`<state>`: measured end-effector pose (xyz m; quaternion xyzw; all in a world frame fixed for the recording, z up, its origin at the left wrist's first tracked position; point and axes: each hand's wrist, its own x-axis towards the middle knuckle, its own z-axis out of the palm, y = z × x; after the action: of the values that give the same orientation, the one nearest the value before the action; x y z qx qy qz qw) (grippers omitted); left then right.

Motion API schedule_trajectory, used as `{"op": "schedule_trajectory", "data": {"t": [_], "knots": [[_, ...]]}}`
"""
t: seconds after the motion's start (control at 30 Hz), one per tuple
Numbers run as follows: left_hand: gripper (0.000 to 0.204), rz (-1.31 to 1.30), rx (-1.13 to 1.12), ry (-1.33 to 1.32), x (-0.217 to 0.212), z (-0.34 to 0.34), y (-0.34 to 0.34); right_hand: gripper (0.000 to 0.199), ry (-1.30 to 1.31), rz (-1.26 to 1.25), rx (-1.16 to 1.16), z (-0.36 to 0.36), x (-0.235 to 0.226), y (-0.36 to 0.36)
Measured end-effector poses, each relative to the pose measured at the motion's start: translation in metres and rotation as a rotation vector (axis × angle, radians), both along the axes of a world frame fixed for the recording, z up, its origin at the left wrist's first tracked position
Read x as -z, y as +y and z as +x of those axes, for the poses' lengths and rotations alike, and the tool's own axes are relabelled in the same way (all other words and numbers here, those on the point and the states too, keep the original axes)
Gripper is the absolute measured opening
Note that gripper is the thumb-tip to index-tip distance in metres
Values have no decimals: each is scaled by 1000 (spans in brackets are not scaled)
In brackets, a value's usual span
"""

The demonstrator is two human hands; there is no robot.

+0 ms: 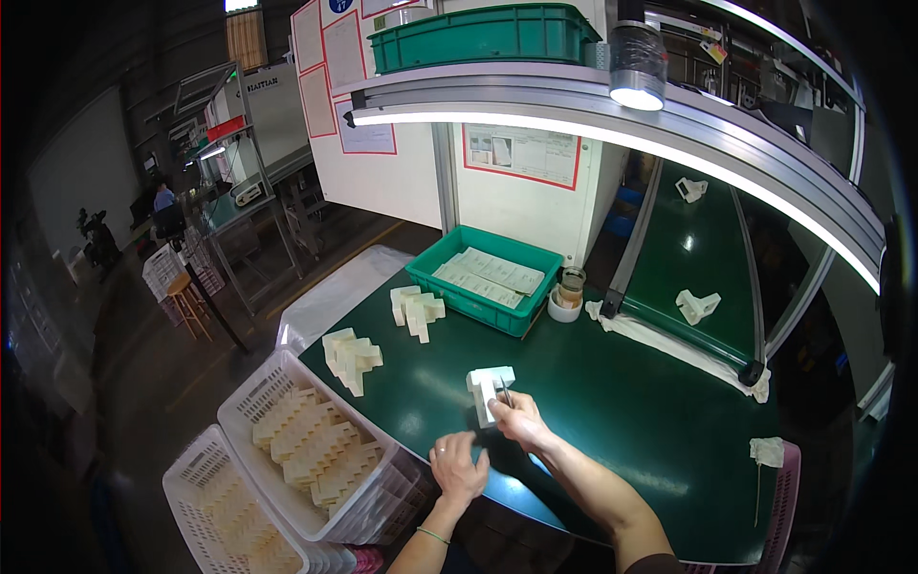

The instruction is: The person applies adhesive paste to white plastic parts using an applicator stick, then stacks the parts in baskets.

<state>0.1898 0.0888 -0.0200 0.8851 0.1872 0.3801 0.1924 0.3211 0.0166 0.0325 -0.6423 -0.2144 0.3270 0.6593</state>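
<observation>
A cream T-shaped plastic part lies on the green table in front of me. My right hand rests just right of it and grips a thin pair of tweezers whose tips touch the part. My left hand hovers near the table's front edge, fingers spread, holding nothing. Two stacks of similar cream parts stand further left on the table.
A green tray of paper slips sits at the back, a small jar beside it. White baskets of cream parts stand at my left. A green conveyor carries two parts at right. A cloth lies at the right edge.
</observation>
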Motion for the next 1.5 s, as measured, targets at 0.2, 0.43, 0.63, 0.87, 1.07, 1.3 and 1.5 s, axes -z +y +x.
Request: {"op": "schedule_trajectory", "data": {"t": [0.2,0.43,0.63,0.87,1.07,1.3,1.5], "knots": [[10,21,33,-102,13,5,8,18,-26,-134,45,84,17,128],[13,6,50,-82,15,9,7,37,-594,-211,258,118,31,192],[18,229,150,-50,-8,5,11,24,-1332,-316,351,169,-13,33],[12,-12,19,-56,7,12,-2,46,-1206,-1219,853,264,-72,-188],[11,18,25,-49,21,9,3,39,-997,-1330,703,264,-63,-266],[34,-165,12,190,-9,12,-19,43,-416,-98,710,126,-20,-230],[100,-181,743,-30,-46,36,-140,38,493,421,349,-33,-32,-229]]}}
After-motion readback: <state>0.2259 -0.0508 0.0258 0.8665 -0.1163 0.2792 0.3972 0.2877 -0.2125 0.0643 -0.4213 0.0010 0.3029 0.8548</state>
